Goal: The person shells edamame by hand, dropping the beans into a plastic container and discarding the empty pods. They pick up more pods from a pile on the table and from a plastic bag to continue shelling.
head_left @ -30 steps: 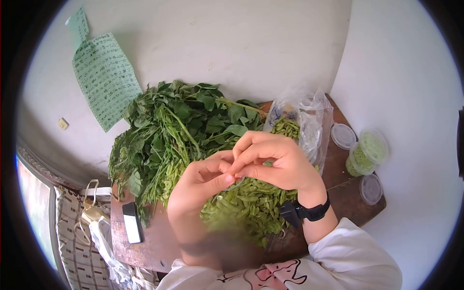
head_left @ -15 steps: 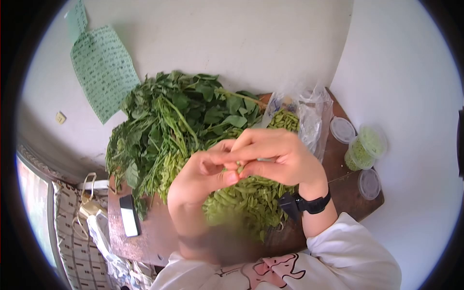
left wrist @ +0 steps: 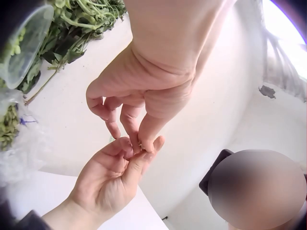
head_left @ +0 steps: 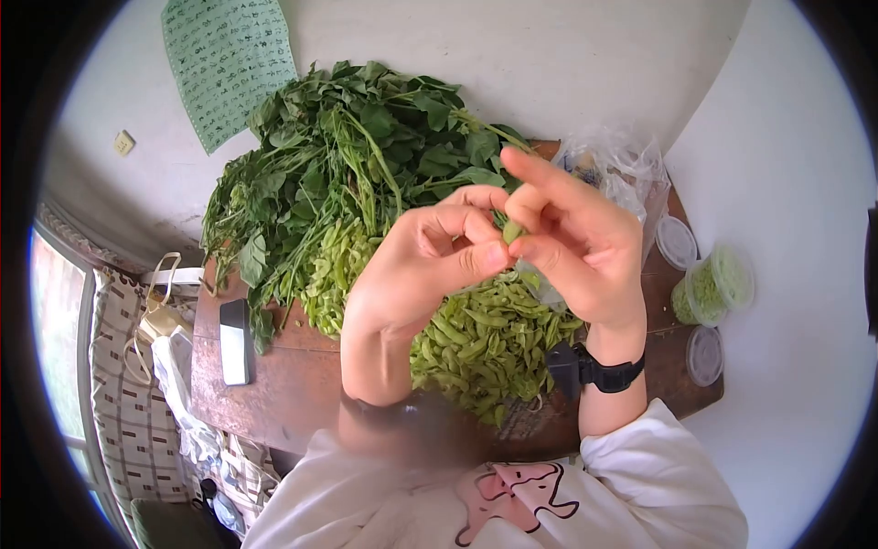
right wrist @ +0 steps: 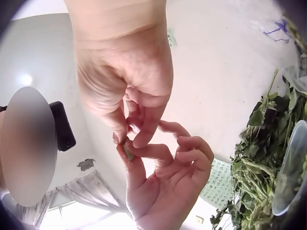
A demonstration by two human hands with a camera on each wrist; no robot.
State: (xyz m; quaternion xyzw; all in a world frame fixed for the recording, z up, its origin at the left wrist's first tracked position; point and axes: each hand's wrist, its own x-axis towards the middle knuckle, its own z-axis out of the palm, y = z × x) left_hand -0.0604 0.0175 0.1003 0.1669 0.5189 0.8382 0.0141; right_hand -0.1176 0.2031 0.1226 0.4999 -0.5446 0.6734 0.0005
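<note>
A small green soybean pod (head_left: pixel 513 231) is held between both hands, high over the table. My left hand (head_left: pixel 416 265) pinches it with thumb and index finger from the left side. My right hand (head_left: pixel 590 252) grips the same pod from the right, one finger raised away from it. In the right wrist view the pod (right wrist: pixel 128 152) shows between the touching fingertips. A heap of green pods (head_left: pixel 485 343) lies below the hands. Part of a clear plastic bowl (head_left: pixel 546 291) shows under the right hand; the rest is hidden.
Leafy bean stalks (head_left: pixel 366 137) pile up at the back left. A plastic bag (head_left: pixel 631 169) lies at the back right. Tubs of shelled green beans (head_left: pixel 700 293) stand on the right, near loose lids (head_left: pixel 704 355). A phone (head_left: pixel 235 343) lies at the left edge.
The head view has tilted, so the table sits higher in it. Both hands appear higher and further right; one right finger has lifted away. The pod shows more clearly between the fingertips.
</note>
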